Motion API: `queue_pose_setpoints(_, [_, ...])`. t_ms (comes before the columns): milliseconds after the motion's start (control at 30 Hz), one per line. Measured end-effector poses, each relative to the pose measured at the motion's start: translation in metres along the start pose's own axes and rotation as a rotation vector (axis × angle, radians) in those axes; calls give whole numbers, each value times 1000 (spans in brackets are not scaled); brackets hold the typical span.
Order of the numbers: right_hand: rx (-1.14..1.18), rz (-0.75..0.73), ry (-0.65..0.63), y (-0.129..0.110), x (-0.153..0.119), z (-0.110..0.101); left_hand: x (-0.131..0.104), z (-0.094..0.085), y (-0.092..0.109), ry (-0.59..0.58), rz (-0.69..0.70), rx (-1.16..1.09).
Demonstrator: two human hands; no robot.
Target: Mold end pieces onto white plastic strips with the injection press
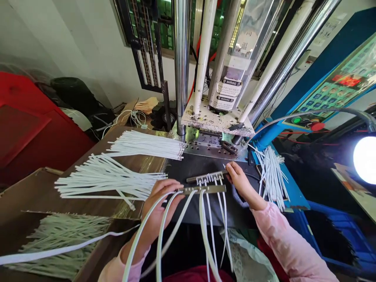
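My left hand point(158, 205) is closed around the left end of a narrow metal bar point(216, 189). Several white flat cables point(160, 243) run from this bar down toward me. Just beyond it lies a second metal bar point(192, 179), its right end pinched between the thumb and fingers of my right hand point(238, 180). Small white plastic pieces point(209, 178) sit in a row along that far bar, and thin white cables point(221, 203) hang below them. The two bars are close together; whether they touch I cannot tell.
A press machine point(217, 121) with steel columns stands ahead. White cable bundles lie on the left: one at the back point(143, 145), one nearer point(108, 178), more in a cardboard box point(64, 239). Another bundle point(273, 172) is at right, below a control panel point(337, 90). A bright lamp point(364, 159) shines at right.
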State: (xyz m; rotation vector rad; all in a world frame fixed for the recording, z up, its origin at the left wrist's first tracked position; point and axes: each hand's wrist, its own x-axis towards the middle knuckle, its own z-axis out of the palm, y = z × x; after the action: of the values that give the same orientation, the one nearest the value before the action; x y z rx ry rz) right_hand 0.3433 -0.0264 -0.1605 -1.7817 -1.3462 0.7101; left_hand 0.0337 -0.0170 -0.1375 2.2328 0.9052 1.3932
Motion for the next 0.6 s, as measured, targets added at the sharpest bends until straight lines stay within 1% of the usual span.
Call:
queue_pose_setpoints(67, [-192, -23, -74, -4, -27, -11, 10, 1, -1, 19, 39, 40])
queue_pose_setpoints(133, [-381, -106, -67, -14, -42, -26, 19, 6, -3, 21, 84, 76])
queue_pose_setpoints(167, [-392, -152, -47, -20, -46, -33, 24, 11, -4, 15, 101, 87])
queue_pose_setpoints(200, [-332, -186, -53, -28, -47, -39, 29, 16, -4, 8, 119, 92])
queue_pose_setpoints(267, [-82, -212, -166, -43, -45, -48, 40, 27, -6, 3, 164, 86])
queue_pose_setpoints(333, [130, -192, -271, -53, -36, -52, 54, 40, -7, -1, 214, 93])
queue_pose_setpoints(367, [181, -180, -283, -54, -29, -52, 61, 46, -10, 0, 226, 113])
queue_pose_setpoints(400, [199, -175, -263, -53, -21, -50, 70, 53, -13, -6, 219, 142])
queue_pose_setpoints(467, [179, -209, -170, -43, 2, -46, 87, 68, -25, -46, 145, 181])
queue_pose_setpoints(533, [123, -272, -75, -27, 30, -41, 105, 86, -43, -117, 15, 130])
queue_pose_setpoints(600, [12, -315, 14, -11, 63, -36, 124, 105, -66, -184, -136, 34])
